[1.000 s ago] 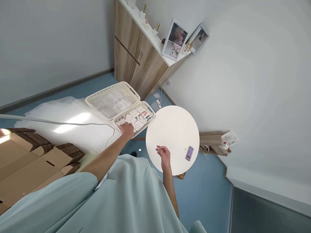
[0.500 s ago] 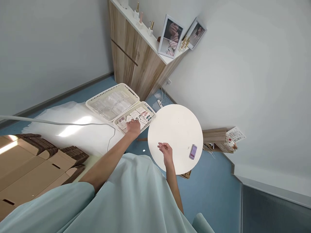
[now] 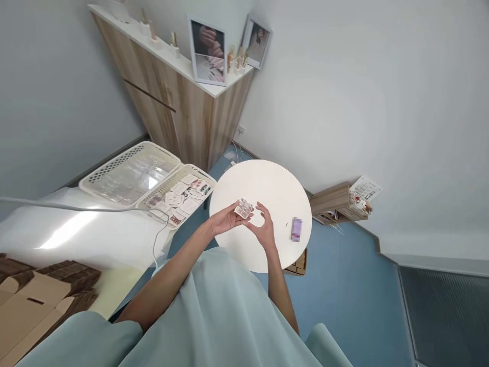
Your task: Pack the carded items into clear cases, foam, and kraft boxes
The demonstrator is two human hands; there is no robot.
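Note:
My left hand (image 3: 226, 220) holds a small white card with shiny pinkish press-on nails (image 3: 243, 208) above the round white table (image 3: 263, 178). Its thumb lies along the card's edge and its fingers are underneath. Just to the right, my right hand (image 3: 264, 229) is open, fingers curved and apart from the thumb. The right thumb tip reaches the card's lower edge; whether it touches cannot be made out. Further left, a white basket (image 3: 208, 178) contains several similar nail cards (image 3: 178, 199), some with red or green nails.
A second white basket (image 3: 95, 178) holds clear plastic packets (image 3: 130, 176). A blurred purple item (image 3: 296, 228) lies on the table's right side. A white cable (image 3: 95, 209) crosses at left, above flattened cardboard boxes (image 3: 30, 311). A wooden cabinet (image 3: 183, 107) stands behind.
My left hand has come out of the card basket and moved right over the table with a nail card. My right hand has spread its fingers beside it. The view has shifted.

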